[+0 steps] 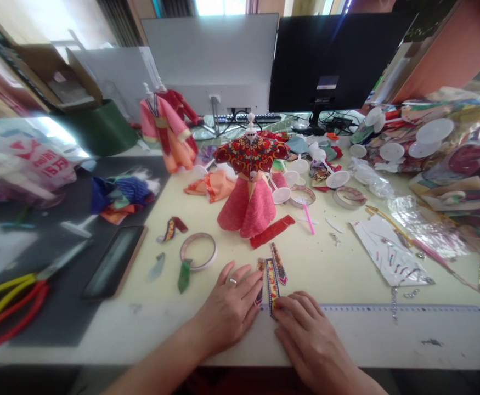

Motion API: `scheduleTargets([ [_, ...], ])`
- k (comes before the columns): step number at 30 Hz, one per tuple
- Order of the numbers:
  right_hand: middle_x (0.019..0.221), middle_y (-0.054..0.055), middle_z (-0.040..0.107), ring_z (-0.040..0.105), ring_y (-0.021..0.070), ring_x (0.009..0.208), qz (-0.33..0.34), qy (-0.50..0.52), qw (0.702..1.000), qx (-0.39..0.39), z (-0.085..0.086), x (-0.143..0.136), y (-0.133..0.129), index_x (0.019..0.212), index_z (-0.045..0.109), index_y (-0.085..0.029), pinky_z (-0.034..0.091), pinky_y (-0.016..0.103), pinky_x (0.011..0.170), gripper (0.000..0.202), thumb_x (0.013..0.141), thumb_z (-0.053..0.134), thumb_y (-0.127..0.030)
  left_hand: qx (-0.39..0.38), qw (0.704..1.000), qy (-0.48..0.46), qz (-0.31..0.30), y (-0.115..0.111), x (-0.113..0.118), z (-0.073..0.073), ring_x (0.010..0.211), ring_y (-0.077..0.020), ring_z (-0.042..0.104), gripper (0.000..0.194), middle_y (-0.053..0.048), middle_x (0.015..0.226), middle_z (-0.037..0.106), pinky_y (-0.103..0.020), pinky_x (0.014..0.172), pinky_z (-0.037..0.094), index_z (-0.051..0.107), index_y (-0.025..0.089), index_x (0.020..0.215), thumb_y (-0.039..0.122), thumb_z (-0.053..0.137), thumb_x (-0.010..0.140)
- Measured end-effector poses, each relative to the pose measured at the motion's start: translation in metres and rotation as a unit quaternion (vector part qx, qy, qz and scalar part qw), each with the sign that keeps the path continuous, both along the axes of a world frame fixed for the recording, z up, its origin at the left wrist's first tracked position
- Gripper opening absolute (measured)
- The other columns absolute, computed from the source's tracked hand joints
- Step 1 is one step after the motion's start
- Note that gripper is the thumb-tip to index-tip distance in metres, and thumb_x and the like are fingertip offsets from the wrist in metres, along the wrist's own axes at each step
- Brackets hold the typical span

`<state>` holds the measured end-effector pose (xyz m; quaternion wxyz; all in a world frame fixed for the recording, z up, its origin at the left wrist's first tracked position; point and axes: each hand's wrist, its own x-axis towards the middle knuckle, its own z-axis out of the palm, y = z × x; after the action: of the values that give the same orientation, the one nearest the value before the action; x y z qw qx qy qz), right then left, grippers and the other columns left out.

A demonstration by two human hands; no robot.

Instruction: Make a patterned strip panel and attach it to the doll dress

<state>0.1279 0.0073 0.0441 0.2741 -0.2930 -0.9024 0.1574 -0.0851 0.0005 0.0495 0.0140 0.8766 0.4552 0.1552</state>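
Right fingers (295, 311) on patterned strip (271, 280), dress (248, 208) (reddish)

Doll (247, 181) behind ribbon strips (271, 282); phone (115, 262) left, scissors (42, 275) farther left; monitors (215, 60) behind doll.

I see red motifs on yellow along the narrow flat ribbon strip (272, 282), edged dark with pale dots. The miniature fabric cape (246, 154) shows me blue and orange florals on red; the flared cloth skirt (240, 211) below reads pinkish red to me.
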Motion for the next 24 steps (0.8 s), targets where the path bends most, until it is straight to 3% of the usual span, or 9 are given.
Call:
scheduleTargets([
  [10, 0.1, 0.011, 0.06, 0.052, 0.0227, 0.091, 0.023, 0.008, 0.999, -0.022, 0.003, 0.001, -0.001, 0.1, 0.059, -0.014, 0.046, 0.047, 0.087, 0.022, 0.083, 0.048, -0.006, 0.012, 1.0, -0.006, 0.018, -0.003, 0.006, -0.005, 0.118, -0.0285, 0.046, 0.036, -0.012, 0.13, 0.055, -0.053, 0.105, 0.028, 0.054, 0.009, 0.122, 0.029, 0.044, 0.093],
  [15, 0.104, 0.012, 0.06, 0.054, 0.0223, 0.093, -0.015, 0.019, 1.0, 0.012, 0.003, 0.007, 0.009, 0.106, 0.057, -0.015, 0.046, 0.046, 0.088, 0.025, 0.084, 0.047, -0.006, 0.021, 0.999, -0.018, 0.024, -0.004, 0.005, -0.004, 0.118, -0.0287, 0.047, 0.036, -0.013, 0.128, 0.056, -0.052, 0.104, 0.03, 0.054, 0.01, 0.122, 0.027, 0.044, 0.092],
  [21, 0.117, 0.013, 0.059, 0.051, 0.0257, 0.104, -0.059, -0.055, 0.995, 0.051, -0.001, 0.008, 0.031, 0.118, 0.053, -0.013, 0.046, 0.047, 0.089, 0.032, 0.086, 0.049, -0.013, 0.009, 0.999, -0.025, 0.02, -0.004, 0.006, -0.005, 0.117, -0.0285, 0.048, 0.036, -0.012, 0.128, 0.057, -0.052, 0.104, 0.031, 0.054, 0.011, 0.123, 0.027, 0.044, 0.092],
  [24, 0.117, 0.012, 0.06, 0.053, 0.0248, 0.103, -0.057, -0.072, 0.995, 0.048, 0.0, 0.007, 0.036, 0.114, 0.056, -0.016, 0.047, 0.046, 0.088, 0.028, 0.087, 0.047, -0.014, 0.009, 0.999, -0.027, 0.02, -0.004, 0.006, -0.005, 0.118, -0.0285, 0.047, 0.038, -0.012, 0.128, 0.056, -0.051, 0.104, 0.031, 0.053, 0.011, 0.125, 0.027, 0.046, 0.091],
])
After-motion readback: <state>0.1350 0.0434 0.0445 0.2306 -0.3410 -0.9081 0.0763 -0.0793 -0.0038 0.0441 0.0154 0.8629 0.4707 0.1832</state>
